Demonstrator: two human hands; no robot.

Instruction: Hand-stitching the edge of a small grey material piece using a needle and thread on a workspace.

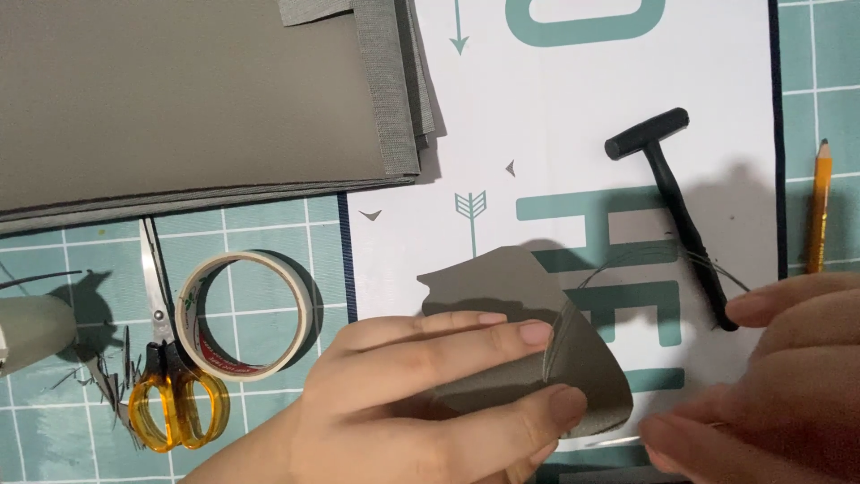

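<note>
Centrally, at the lower middle of the view, a curved grey leather piece (528, 345) is held flat on a white printed mat (555, 116). It is clamped by the left hand (421, 403), with the forefinger laid across its top and the thumb pressed against its lower edge. At three o'clock from the piece, the right hand (779, 385) is closed on what appears to be a thin needle (614, 441), with dark thread (627, 260) looping up from the piece toward one o'clock; whether the pinch is firm cannot be told, since the fingertips are cut by the frame edge.

Judged from this, the stitch would be served best if the thread were drawn steadily along the line of the seam, the leather kept pinned close to the stitch so that no puckering is caused.

Toward one o'clock a black hammer (681, 211) is laid on the mat, and past it, at two o'clock, a yellow pencil (818, 211). At nine o'clock a roll of tape (244, 314) and orange-handled scissors (175, 394) are set on a green cutting mat (269, 220). At eleven o'clock grey sheets (179, 90) are stacked.
</note>
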